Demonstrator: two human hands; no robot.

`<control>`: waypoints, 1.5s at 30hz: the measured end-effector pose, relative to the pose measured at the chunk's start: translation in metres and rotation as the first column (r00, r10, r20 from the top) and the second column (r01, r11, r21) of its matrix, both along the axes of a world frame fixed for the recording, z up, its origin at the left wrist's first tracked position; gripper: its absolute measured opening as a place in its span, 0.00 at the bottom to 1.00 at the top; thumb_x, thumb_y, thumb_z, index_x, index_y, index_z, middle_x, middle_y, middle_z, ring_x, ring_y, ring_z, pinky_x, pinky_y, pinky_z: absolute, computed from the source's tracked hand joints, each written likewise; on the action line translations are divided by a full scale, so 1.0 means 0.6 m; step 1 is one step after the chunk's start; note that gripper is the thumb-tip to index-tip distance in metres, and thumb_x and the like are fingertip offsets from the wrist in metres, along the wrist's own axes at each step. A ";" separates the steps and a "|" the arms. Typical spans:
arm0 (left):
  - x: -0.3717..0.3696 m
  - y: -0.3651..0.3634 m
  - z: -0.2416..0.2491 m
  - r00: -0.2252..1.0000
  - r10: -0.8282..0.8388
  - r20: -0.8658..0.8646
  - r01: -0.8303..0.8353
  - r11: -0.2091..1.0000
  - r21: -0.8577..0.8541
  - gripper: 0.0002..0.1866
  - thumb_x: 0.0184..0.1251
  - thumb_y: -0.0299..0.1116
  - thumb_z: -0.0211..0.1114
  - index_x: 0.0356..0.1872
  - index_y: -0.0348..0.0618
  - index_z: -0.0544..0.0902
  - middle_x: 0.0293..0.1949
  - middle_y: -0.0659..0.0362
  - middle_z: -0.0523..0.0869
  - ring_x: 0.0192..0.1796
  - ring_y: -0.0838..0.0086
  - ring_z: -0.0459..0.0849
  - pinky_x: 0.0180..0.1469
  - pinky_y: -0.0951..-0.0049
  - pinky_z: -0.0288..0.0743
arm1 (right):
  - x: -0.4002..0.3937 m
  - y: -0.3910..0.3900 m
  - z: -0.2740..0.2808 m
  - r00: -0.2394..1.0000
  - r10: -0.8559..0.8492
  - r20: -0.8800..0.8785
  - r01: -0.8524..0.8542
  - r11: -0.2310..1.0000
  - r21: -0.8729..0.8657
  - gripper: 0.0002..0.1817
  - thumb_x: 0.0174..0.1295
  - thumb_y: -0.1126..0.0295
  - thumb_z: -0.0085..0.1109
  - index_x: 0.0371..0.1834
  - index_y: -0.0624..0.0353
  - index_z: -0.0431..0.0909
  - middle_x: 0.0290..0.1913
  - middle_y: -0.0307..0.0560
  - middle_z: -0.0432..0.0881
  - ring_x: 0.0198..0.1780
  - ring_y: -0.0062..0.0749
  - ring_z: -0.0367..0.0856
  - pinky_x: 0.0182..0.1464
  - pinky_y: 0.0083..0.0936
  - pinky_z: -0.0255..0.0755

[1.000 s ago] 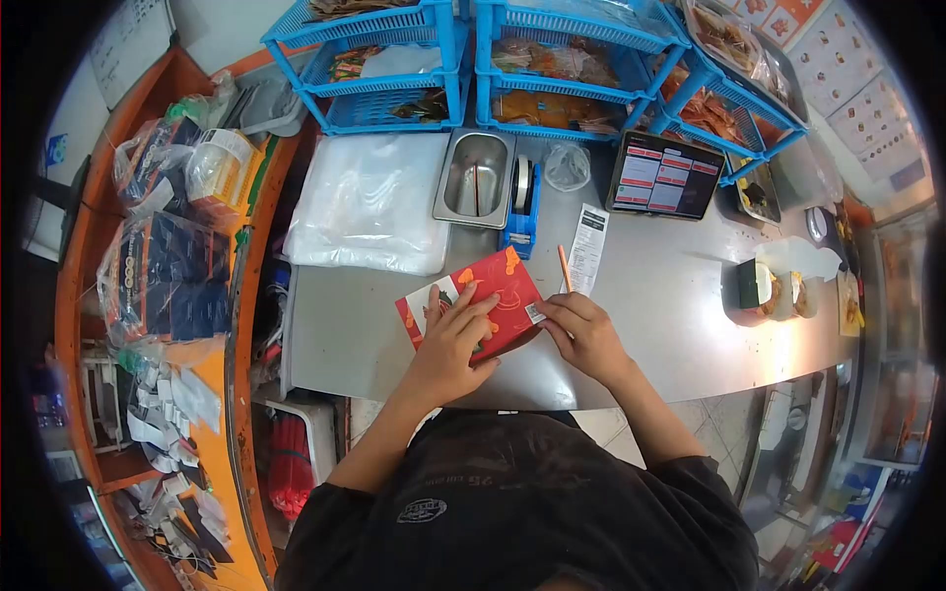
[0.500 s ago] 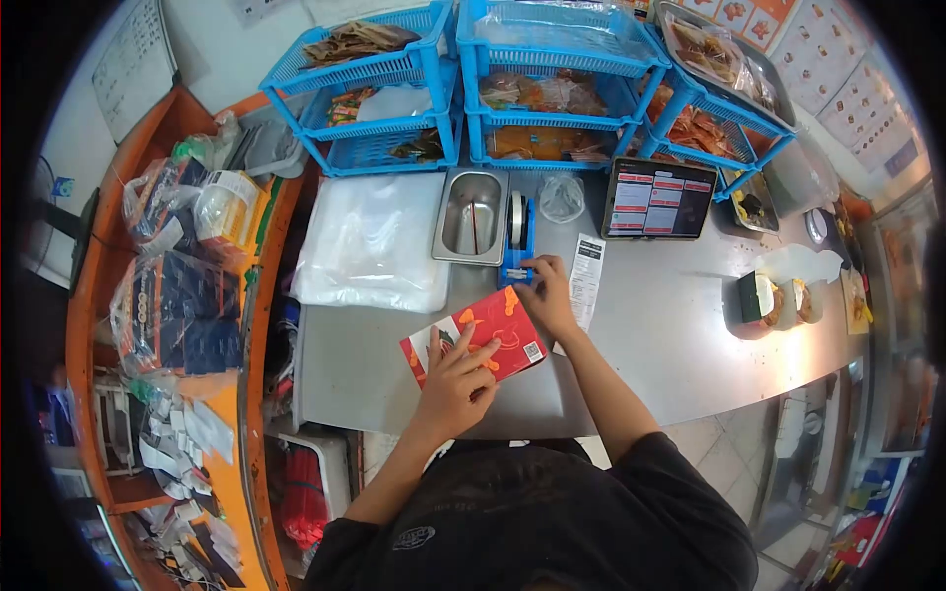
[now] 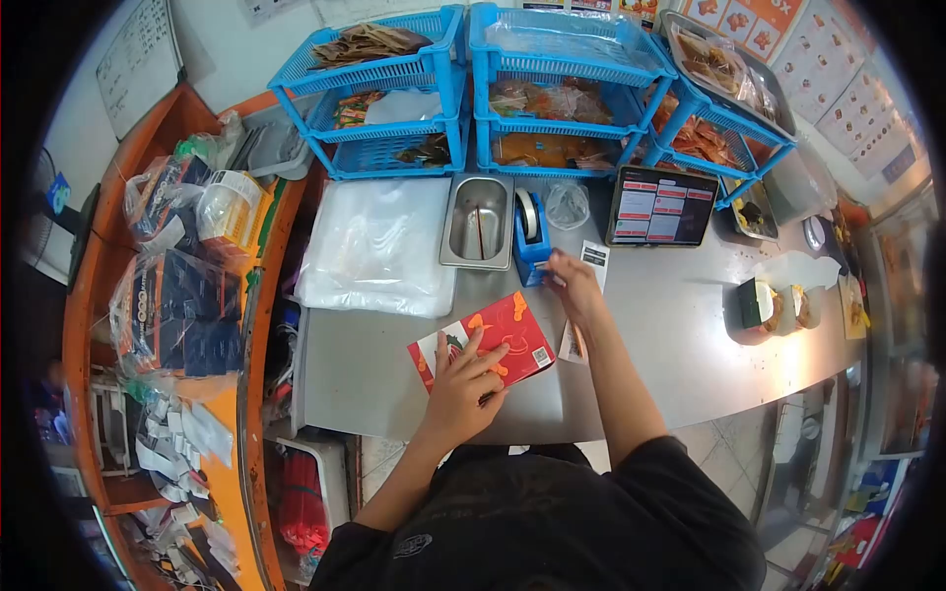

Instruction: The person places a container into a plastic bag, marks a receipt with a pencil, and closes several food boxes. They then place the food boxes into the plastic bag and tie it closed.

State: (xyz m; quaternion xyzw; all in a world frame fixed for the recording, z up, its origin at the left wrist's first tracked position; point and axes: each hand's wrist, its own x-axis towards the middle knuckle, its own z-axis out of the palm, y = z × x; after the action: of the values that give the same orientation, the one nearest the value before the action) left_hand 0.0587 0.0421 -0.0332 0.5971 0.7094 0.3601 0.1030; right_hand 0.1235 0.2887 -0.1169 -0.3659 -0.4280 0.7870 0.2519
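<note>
My left hand (image 3: pixel 461 392) lies over the red and white printed cardboard box (image 3: pixel 507 335), its fingers spread across the top. The box rests on the metal counter, turned at an angle. Just beyond it stands a blue tape dispenser (image 3: pixel 533 246) with a roll of tape in it. Close to the dispenser's front end, my right hand (image 3: pixel 575 286) has its thumb and fingers pinched together. Whatever is between those fingertips is too small to make out. A printed receipt (image 3: pixel 594 258) lies partly under my right hand and forearm.
A stack of clear plastic bags (image 3: pixel 374 246) and a steel container (image 3: pixel 480 225) sit left of the dispenser. A tablet (image 3: pixel 662 207) stands behind the receipt. Opened food boxes (image 3: pixel 764 303) are at the right. Blue tiered racks (image 3: pixel 562 123) line the back.
My right hand has drawn slightly right, off the dispenser's front end, with its fingers pinched. My left hand stays spread on the box. The view has shifted slightly.
</note>
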 end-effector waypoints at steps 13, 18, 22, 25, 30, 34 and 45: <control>0.008 -0.002 -0.016 0.989 -0.014 -0.146 0.035 0.989 0.142 0.06 0.43 0.24 0.65 0.20 0.42 0.75 0.46 0.57 0.77 0.55 0.61 0.72 0.64 0.40 0.57 | 0.137 -0.129 0.095 0.966 -0.212 0.150 0.034 0.677 0.736 0.06 0.63 0.75 0.52 0.35 0.65 0.79 0.30 0.45 0.81 0.31 0.28 0.78 0.36 0.25 0.73; 0.011 -0.003 -0.005 1.000 -0.001 0.009 0.001 0.997 0.072 0.09 0.44 0.22 0.66 0.29 0.41 0.77 0.46 0.57 0.76 0.54 0.60 0.74 0.66 0.46 0.58 | 0.142 -0.252 0.141 0.977 0.119 0.175 -0.175 0.922 0.347 0.34 0.57 0.86 0.53 0.69 0.60 0.57 0.26 0.44 0.80 0.25 0.23 0.77 0.30 0.20 0.73; 0.010 -0.004 -0.003 0.999 0.009 -0.035 -0.004 0.993 0.116 0.10 0.45 0.23 0.67 0.32 0.42 0.79 0.47 0.56 0.76 0.50 0.59 0.76 0.65 0.47 0.60 | 0.117 -0.269 0.113 0.984 0.098 0.149 -0.140 0.941 0.309 0.50 0.56 0.87 0.53 0.73 0.53 0.29 0.25 0.44 0.80 0.25 0.22 0.77 0.29 0.19 0.74; 0.007 -0.002 0.003 0.999 0.017 -0.038 -0.013 0.996 0.089 0.07 0.44 0.24 0.67 0.27 0.42 0.79 0.44 0.57 0.78 0.47 0.60 0.77 0.63 0.48 0.63 | 0.112 -0.276 0.078 0.987 0.069 0.147 -0.121 0.917 0.381 0.50 0.54 0.86 0.55 0.73 0.58 0.29 0.32 0.48 0.81 0.29 0.26 0.80 0.34 0.22 0.75; 0.028 0.015 -0.002 0.990 0.136 -0.048 -0.133 0.989 0.066 0.08 0.39 0.23 0.70 0.19 0.42 0.78 0.39 0.58 0.80 0.42 0.59 0.78 0.59 0.49 0.64 | 0.163 -0.243 0.033 0.982 0.180 0.060 -0.186 0.858 0.478 0.44 0.58 0.84 0.50 0.74 0.51 0.37 0.31 0.47 0.81 0.31 0.27 0.81 0.32 0.25 0.76; 0.034 0.015 -0.001 0.984 0.119 -0.133 -0.115 0.993 0.033 0.10 0.38 0.22 0.70 0.23 0.41 0.77 0.42 0.57 0.78 0.44 0.56 0.76 0.58 0.49 0.64 | 0.348 0.052 0.023 0.560 -0.786 0.261 0.029 0.334 0.942 0.29 0.50 0.74 0.60 0.58 0.62 0.67 0.48 0.55 0.78 0.46 0.46 0.77 0.48 0.38 0.70; 0.181 0.199 0.037 0.997 0.008 -0.081 -0.011 0.999 -0.036 0.35 0.43 0.33 0.72 0.55 0.40 0.67 0.60 0.48 0.66 0.63 0.50 0.61 0.62 0.55 0.59 | 0.483 0.088 0.029 0.267 -0.536 0.801 -0.484 0.644 0.592 0.36 0.49 0.65 0.63 0.62 0.66 0.61 0.54 0.62 0.71 0.54 0.54 0.71 0.54 0.46 0.66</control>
State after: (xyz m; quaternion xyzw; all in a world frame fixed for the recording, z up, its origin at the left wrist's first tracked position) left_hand 0.1670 0.1612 -0.0111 0.6057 0.7224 0.3231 0.0831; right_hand 0.4133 0.3414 -0.0998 -0.6254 -0.7660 0.1249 0.0803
